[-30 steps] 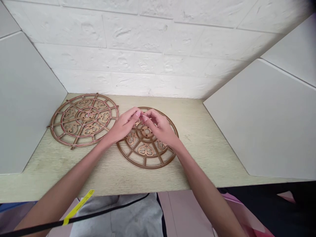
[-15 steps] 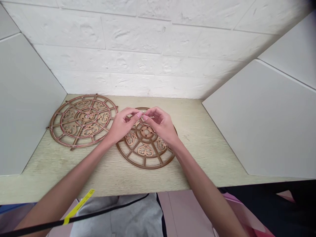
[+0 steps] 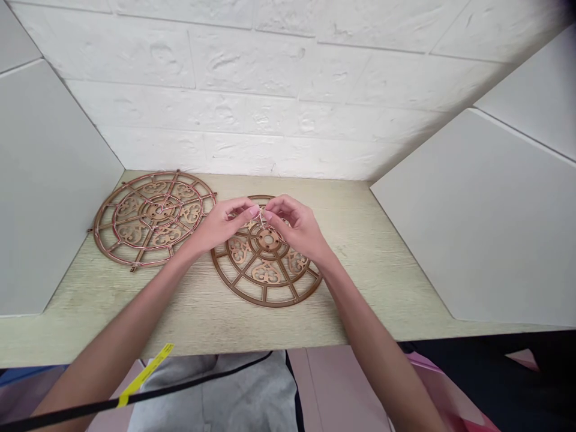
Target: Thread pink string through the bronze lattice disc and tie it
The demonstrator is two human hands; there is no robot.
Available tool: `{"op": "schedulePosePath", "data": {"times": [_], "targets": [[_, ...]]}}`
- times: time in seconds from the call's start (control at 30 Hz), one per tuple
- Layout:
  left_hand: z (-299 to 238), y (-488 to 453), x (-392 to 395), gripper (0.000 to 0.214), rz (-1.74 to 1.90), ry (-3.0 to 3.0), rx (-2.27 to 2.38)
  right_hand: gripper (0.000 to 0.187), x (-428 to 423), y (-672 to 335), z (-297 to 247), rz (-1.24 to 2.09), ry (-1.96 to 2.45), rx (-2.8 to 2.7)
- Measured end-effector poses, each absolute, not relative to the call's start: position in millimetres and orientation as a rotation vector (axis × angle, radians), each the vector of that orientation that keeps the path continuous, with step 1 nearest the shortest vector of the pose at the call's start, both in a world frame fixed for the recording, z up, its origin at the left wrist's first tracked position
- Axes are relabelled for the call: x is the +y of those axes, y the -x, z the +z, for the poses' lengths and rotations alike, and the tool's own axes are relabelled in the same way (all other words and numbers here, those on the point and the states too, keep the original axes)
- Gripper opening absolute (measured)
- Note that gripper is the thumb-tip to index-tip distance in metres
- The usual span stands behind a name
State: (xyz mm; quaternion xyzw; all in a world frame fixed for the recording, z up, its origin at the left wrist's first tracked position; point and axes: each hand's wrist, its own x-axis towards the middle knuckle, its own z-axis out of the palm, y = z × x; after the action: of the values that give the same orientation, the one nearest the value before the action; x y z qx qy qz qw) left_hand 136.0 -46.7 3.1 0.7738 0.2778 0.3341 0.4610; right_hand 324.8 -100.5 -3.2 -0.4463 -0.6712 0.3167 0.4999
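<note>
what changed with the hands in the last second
The left hand and right hand have drawn slightly apart above the nearer bronze-coloured openwork disc, and a thin pale strand now shows between their fingertips. Both discs still lie flat, the other disc included.

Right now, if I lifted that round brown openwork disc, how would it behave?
The openwork disc looks thin, so probably light for its width and fairly stiff. Its slender spokes could snap if bent. Lying flat, it seems unlikely to roll.
</note>
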Motion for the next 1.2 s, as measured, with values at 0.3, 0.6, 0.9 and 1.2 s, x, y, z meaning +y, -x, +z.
{"op": "schedulePosePath", "data": {"times": [0.3,0.6,0.9,1.2], "targets": [[0.0,-137.1,-47.2,0.045,0.755,-1.838,0.666,0.011,-102.0,-325.8,-2.3,0.534,1.127,-1.771],[-0.2,-134.0,-49.0,0.046,0.675,-1.605,0.747,0.012,-103.8,-324.7,-2.7,0.657,1.062,-1.727],[-1.6,-137.5,-51.6,0.045,0.718,-1.406,0.724,0.027,-102.6,-324.1,0.8,0.968,1.009,-1.585],[-0.5,-136.5,-52.7,0.045,0.642,-1.510,0.616,0.031,-105.7,-321.5,4.8,1.491,0.944,-1.348]]}}
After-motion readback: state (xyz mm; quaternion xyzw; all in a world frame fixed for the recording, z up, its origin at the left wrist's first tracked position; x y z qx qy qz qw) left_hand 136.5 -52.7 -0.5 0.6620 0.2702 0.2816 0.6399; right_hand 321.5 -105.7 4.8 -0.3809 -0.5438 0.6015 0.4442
